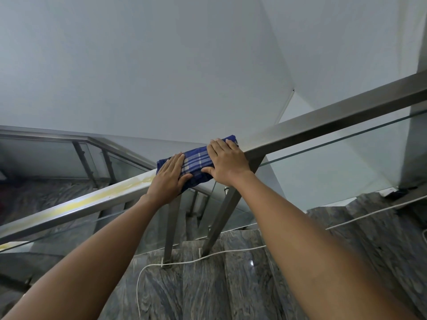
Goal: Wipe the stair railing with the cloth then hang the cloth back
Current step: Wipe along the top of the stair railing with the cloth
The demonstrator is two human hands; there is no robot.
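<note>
Head view: cloth [196,161] lies lengthwise along railing [323,121], seemingly pressed under 2 flat hands.

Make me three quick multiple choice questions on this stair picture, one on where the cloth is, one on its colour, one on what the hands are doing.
1. Where does the cloth lie?
A. on the handrail
B. on a stair tread
C. on a hook

2. What colour is the cloth?
A. red
B. blue plaid
C. plain white

3. How are the hands placed?
A. both hang free
B. only one touches the cloth
C. both press flat on the cloth

Answers: 1 A, it is draped over the metal rail at its bend. 2 B, blue with pale stripes. 3 C, left hand and right hand lie on it, fingers straight.
</note>
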